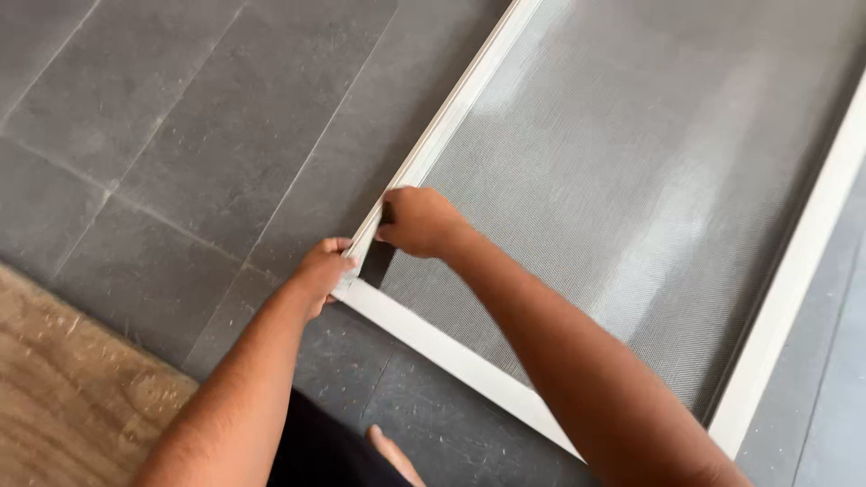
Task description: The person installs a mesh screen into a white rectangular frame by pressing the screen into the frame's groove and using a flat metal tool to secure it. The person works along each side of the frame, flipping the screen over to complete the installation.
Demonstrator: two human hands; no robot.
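Grey tiled floor (180, 117): lay open left of the white screen frame (451, 108). Mesh panel (631, 180): unobstructed across its middle and far end. Near left frame corner: blocked by left hand (320, 271) and right hand (417, 221). Wooden board (63, 397): bordered the floor's near left edge.

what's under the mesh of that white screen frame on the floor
Grey floor tiles show dimly through the mesh of the white frame. The right hand covers the mesh by the corner.

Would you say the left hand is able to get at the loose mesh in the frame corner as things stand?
Probably yes. The left hand already rests on the white frame at that corner, with the mesh just beside it; only the right hand crowds the spot.
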